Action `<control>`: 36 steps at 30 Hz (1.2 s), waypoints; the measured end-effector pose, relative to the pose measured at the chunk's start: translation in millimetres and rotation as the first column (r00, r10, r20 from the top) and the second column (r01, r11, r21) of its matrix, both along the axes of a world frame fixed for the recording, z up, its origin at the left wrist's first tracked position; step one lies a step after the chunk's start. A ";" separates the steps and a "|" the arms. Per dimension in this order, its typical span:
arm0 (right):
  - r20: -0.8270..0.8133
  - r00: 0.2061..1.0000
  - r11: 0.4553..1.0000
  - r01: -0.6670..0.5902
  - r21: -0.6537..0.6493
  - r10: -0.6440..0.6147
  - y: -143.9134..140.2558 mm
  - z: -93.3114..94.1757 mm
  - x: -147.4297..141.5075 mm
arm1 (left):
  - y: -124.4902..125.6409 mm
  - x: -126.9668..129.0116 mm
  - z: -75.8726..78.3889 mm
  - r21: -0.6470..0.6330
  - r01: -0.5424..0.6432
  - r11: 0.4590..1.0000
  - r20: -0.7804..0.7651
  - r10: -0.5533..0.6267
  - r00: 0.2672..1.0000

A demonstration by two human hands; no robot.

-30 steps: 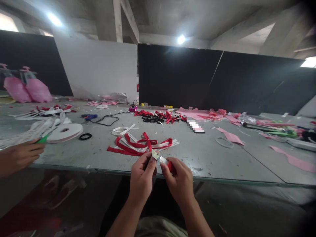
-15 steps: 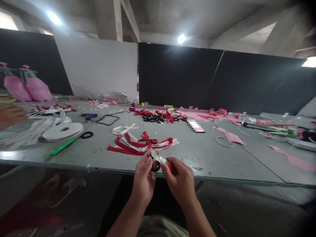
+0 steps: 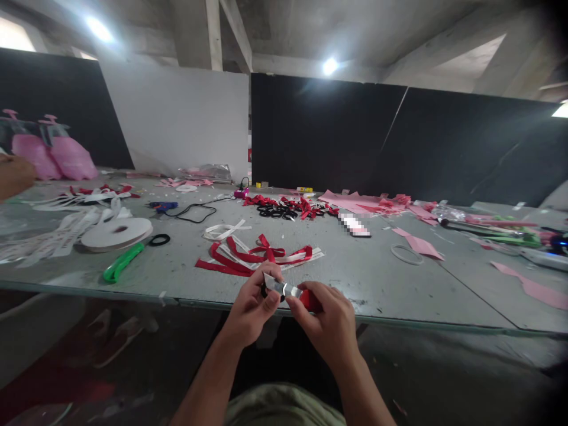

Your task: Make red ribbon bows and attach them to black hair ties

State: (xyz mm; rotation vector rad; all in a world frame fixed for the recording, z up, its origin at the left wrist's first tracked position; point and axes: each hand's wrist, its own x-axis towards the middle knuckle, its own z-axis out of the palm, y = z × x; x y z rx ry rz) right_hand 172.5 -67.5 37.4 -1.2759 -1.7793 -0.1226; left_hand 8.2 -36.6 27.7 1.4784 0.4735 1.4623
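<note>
Both hands are raised together just in front of the near edge of the grey worktable (image 3: pixel 399 290). The left hand (image 3: pixel 252 307) is closed in a pinch: its thumb and first fingers press on the left end of a short strip of shiny white ribbon (image 3: pixel 280 287), and a small black elastic ring (image 3: pixel 265 291) shows partly behind these fingers. The other fingers of this hand are curled in under the palm. The right hand (image 3: pixel 326 316) is also closed; its thumb and forefinger hold the right end of the same white strip together with a piece of red ribbon (image 3: pixel 309 300), which sticks out a little between them. So the strip lies stretched between the two hands, nearly level, and it does not touch the table.

On the table just behind the hands lies a flat bow of red and white ribbon (image 3: pixel 261 255). Further left there is a green-handled cutter (image 3: pixel 122 263), close to a flat roll of white ribbon (image 3: pixel 116 232). At the far left edge, a part of another person's hand (image 3: pixel 13 174) is visible above the table.
</note>
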 end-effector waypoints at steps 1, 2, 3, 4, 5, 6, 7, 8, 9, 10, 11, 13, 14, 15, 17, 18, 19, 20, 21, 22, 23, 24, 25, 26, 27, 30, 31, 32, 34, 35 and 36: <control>0.007 1.000 1.000 -0.003 0.008 0.003 0.1 0.4 0.4 | 0.4 -2.8 1.9 0.016 0.010 1.000 -0.029 -0.010 1.000; 0.014 1.000 1.000 -0.005 0.015 0.004 0.4 0.9 0.8 | 0.7 -5.3 3.7 0.025 0.019 0.999 -0.054 -0.018 0.998; 0.023 1.000 1.000 -0.006 0.019 0.006 0.7 1.5 1.0 | 0.7 -7.3 5.3 0.033 0.023 0.999 -0.070 -0.020 0.997; 0.032 0.999 1.000 -0.007 0.022 0.007 1.0 2.1 1.1 | 0.6 -8.8 6.7 0.040 0.021 0.999 -0.079 -0.018 0.997; 0.039 0.999 1.000 -0.009 0.026 0.008 1.3 2.7 1.1 | 0.2 -9.7 7.6 0.044 0.018 0.999 -0.081 -0.014 0.997; 0.043 0.999 0.999 -0.011 0.032 0.010 1.6 3.3 1.1 | -0.3 -10.1 8.0 0.042 0.013 0.999 -0.077 -0.010 0.997; 0.045 0.999 0.999 -0.011 0.040 0.009 1.8 3.8 1.1 | -0.9 -10.0 8.1 0.031 0.010 0.999 -0.071 -0.007 0.997; 0.045 0.999 0.999 -0.010 0.049 0.008 2.0 4.1 1.1 | -1.6 -9.5 7.9 0.011 0.008 1.000 -0.065 -0.007 0.998; 0.046 0.999 0.998 -0.011 0.054 0.008 2.0 4.3 1.0 | -2.1 -8.7 7.5 -0.014 0.008 1.000 -0.060 -0.008 0.998; 0.049 0.999 0.998 -0.011 0.059 0.008 1.9 4.2 0.9 | -2.6 -7.6 7.2 -0.032 0.005 0.999 -0.053 -0.007 0.999; 0.052 0.999 0.998 -0.011 0.058 0.008 1.8 3.9 0.9 | -3.0 -6.5 7.1 -0.034 -0.001 0.999 -0.045 -0.001 0.999; 0.059 0.998 0.999 -0.011 0.049 0.008 1.6 2.8 0.7 | -3.7 -4.8 7.9 0.003 -0.018 1.000 -0.032 0.018 0.999; 0.063 0.998 0.999 -0.012 0.045 0.009 1.6 2.0 0.6 | -4.2 -4.4 8.8 0.032 -0.024 0.999 -0.031 0.025 0.999; 0.065 0.998 0.999 -0.011 0.043 0.008 1.7 1.3 0.5 | -4.8 -4.3 9.9 0.053 -0.025 0.998 -0.036 0.027 0.999; 0.069 0.998 0.999 -0.011 0.045 0.008 2.2 -0.1 0.3 | -6.3 -5.4 12.2 0.048 -0.015 0.999 -0.073 0.018 0.997; 0.069 0.998 0.999 -0.013 0.050 0.010 2.5 -0.7 0.3 | -7.2 -6.4 13.1 0.032 -0.016 0.999 -0.100 0.019 0.995; 0.068 0.998 0.998 -0.018 0.053 0.014 2.7 -1.2 0.2 | -8.1 -7.5 13.9 0.014 -0.028 1.000 -0.130 0.029 0.991; 0.065 0.998 0.998 -0.021 0.055 0.017 2.9 -1.6 0.2 | -8.8 -8.6 14.5 -0.003 -0.046 0.999 -0.162 0.045 0.986; 0.060 0.998 0.998 -0.024 0.054 0.020 3.1 -1.9 0.1 | -9.3 -9.7 14.9 -0.017 -0.067 0.998 -0.189 0.062 0.980; 0.055 0.998 0.998 -0.025 0.054 0.022 3.1 -2.1 0.1 | -9.6 -10.5 15.3 -0.027 -0.082 0.996 -0.206 0.074 0.976; 0.050 0.999 0.998 -0.024 0.054 0.022 3.0 -2.2 0.0 | -9.6 -11.0 15.8 -0.035 -0.086 0.996 -0.211 0.077 0.974; 0.048 0.999 0.998 -0.024 0.053 0.021 3.0 -2.3 0.0 | -9.5 -11.3 16.3 -0.048 -0.079 0.996 -0.208 0.067 0.976; 0.047 0.999 0.998 -0.023 0.052 0.021 2.9 -2.4 0.0 | -9.2 -11.4 16.9 -0.065 -0.061 0.996 -0.199 0.047 0.979; 0.049 0.999 0.998 -0.023 0.051 0.021 2.9 -2.5 0.1 | -9.0 -11.3 17.4 -0.089 -0.036 0.995 -0.190 0.018 0.982; 0.053 0.998 0.999 -0.024 0.048 0.021 2.9 -2.6 0.1 | -8.7 -11.1 17.8 -0.116 -0.010 0.993 -0.183 -0.011 0.983; 0.061 0.998 0.999 -0.020 0.035 0.017 3.2 -3.2 0.3 | -8.9 -9.8 17.1 -0.177 0.030 0.984 -0.169 -0.060 0.984; 0.059 0.998 0.999 -0.018 0.032 0.016 3.2 -3.6 0.3 | -9.3 -9.2 16.4 -0.182 0.026 0.983 -0.160 -0.056 0.985; 0.056 0.998 0.999 -0.019 0.028 0.017 3.1 -3.9 0.3 | -9.8 -8.5 15.5 -0.185 0.022 0.982 -0.148 -0.050 0.988; 0.045 0.999 0.999 -0.023 0.023 0.022 2.5 -4.7 0.1 | -10.9 -6.8 13.9 -0.204 0.022 0.979 -0.119 -0.047 0.992; 0.038 0.999 0.999 -0.024 0.023 0.023 2.2 -5.0 0.1 | -11.4 -5.9 13.3 -0.223 0.030 0.974 -0.101 -0.053 0.993; 0.032 0.999 0.999 -0.025 0.025 0.024 1.8 -5.3 0.0 | -11.8 -5.2 12.7 -0.246 0.041 0.968 -0.084 -0.064 0.994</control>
